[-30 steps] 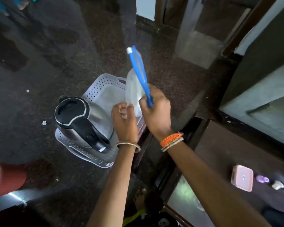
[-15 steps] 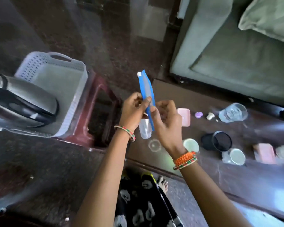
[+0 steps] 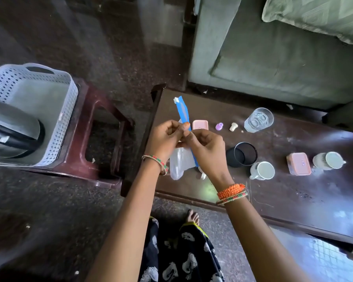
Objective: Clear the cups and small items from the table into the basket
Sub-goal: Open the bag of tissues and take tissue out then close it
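Observation:
Both hands hold a clear plastic zip bag (image 3: 180, 162) with a blue zip strip above the left end of the dark table (image 3: 293, 200). My left hand (image 3: 165, 139) pinches the strip near its middle. My right hand (image 3: 206, 149) grips the strip just below. On the table lie two pink boxes (image 3: 200, 125) (image 3: 299, 166), a purple cap (image 3: 219, 126), a white cap (image 3: 233, 127), a clear glass (image 3: 258, 120), a black cup (image 3: 243, 154) and two white mugs (image 3: 262, 170) (image 3: 329, 160). The grey basket (image 3: 65, 110) at left holds a steel kettle (image 3: 10, 129).
The basket stands on a maroon plastic stool (image 3: 102, 139) left of the table. A green sofa (image 3: 273, 58) with a cushion runs along the far side. My feet and patterned trousers (image 3: 181, 251) show below, on a dark speckled floor.
The view swung right from the basket to the table. Both hands carried the zip bag from above the basket to above the table's left end and now hold the strip close together.

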